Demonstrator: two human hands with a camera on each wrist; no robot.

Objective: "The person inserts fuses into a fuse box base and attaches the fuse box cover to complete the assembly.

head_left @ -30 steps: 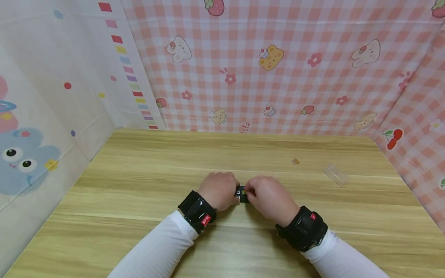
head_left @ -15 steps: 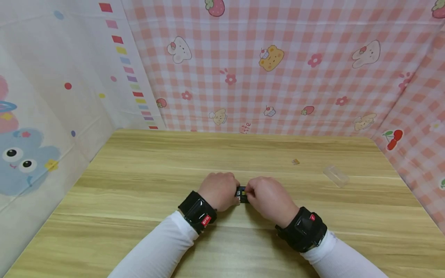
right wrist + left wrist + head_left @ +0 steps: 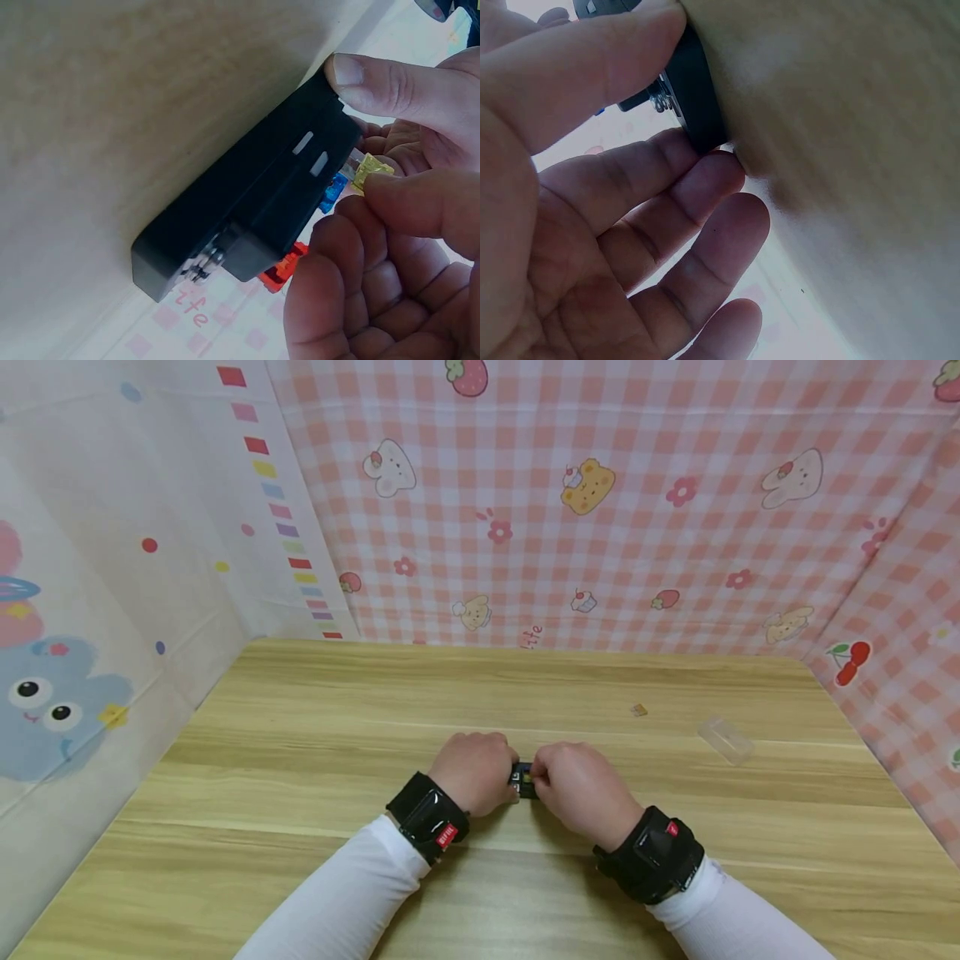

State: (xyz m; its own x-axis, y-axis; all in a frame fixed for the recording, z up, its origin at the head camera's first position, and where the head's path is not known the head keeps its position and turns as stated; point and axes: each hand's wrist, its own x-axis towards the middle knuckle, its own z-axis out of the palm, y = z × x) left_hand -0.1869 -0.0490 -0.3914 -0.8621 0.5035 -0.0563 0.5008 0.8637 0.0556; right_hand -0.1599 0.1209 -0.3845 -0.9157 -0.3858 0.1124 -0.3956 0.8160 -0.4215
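The right hand (image 3: pixel 390 225) pinches a small yellow fuse (image 3: pixel 370 169) at the black fuse box (image 3: pixel 247 217), its thumb pressing the box's end. The left hand (image 3: pixel 592 187) grips the box's other end between thumb and fingers. The box rests on the wooden table (image 3: pixel 300 710). At 2 o'clock from the hands lies a clear plastic piece (image 3: pixel 724 739), with a tiny yellow bit (image 3: pixel 638 710) near it.

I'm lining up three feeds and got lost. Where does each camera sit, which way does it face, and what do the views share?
Head: up on the head, facing forward and down at the table; shows both sleeves, left hand, right hand.
Left wrist: under the left hand, facing its fingers on the black box.
Right wrist: by the right hand, facing the black box and pinched yellow piece.
Shared: all three show the box.
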